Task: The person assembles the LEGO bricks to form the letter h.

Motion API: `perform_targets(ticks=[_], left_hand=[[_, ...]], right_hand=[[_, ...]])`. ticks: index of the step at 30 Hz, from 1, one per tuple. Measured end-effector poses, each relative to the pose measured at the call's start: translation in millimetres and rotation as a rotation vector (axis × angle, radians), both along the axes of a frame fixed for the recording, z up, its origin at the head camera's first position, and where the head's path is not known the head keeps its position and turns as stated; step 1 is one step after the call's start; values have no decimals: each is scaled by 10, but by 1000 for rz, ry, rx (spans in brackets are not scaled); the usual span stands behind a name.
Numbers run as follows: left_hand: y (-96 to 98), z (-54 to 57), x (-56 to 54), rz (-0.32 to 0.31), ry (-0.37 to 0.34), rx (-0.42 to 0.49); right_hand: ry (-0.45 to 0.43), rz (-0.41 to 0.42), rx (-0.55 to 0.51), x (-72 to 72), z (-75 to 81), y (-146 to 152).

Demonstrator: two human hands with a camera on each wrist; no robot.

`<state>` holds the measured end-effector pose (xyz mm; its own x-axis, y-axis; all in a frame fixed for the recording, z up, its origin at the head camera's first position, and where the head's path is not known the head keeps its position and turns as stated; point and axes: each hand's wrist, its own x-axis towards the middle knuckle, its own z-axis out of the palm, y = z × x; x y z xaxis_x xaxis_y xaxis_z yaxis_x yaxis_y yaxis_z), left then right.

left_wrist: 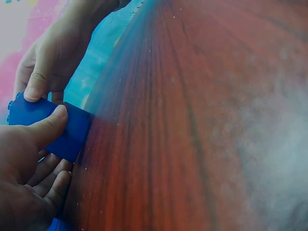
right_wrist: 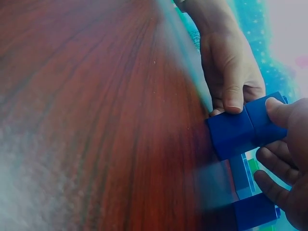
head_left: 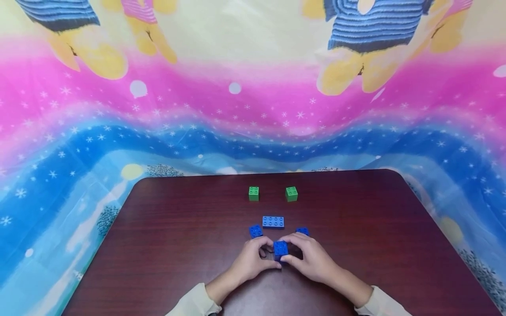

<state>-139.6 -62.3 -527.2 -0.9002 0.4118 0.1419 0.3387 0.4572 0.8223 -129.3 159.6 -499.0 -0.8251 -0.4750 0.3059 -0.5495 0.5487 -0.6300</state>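
Two square dark blue toy bricks, one stacked on the other, form a small tower (head_left: 280, 248) between the hands near the front of the table. In the right wrist view, the left hand (right_wrist: 231, 62) has its thumb against the lower brick (right_wrist: 232, 134). The right hand (head_left: 316, 259) pinches the upper brick (right_wrist: 264, 118) between thumb and fingers. From the left wrist, the left hand (left_wrist: 26, 168) shows its thumb on the lower block and fingers bent beneath. Studs face up on top of the tower.
A loose dark blue brick (head_left: 255, 231) lies just beyond the left hand, another dark blue brick (head_left: 302, 230) partly behind the right fingers. Between them and farther back is a long lighter blue brick (head_left: 273, 222). Two green bricks, left (head_left: 254, 193) and right (head_left: 291, 193), stand near the table's (head_left: 178, 210) far edge.
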Motion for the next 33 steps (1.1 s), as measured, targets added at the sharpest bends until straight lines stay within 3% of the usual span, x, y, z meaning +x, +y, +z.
perform_targets(ticks=[10,33], left_hand=[[-35,11,-2,-48,13,74],[-32,33,22,-42,-26,59]], right_hand=[[-29,8,-38,-8,-9,-5],[2,8,18,18,-13,34]])
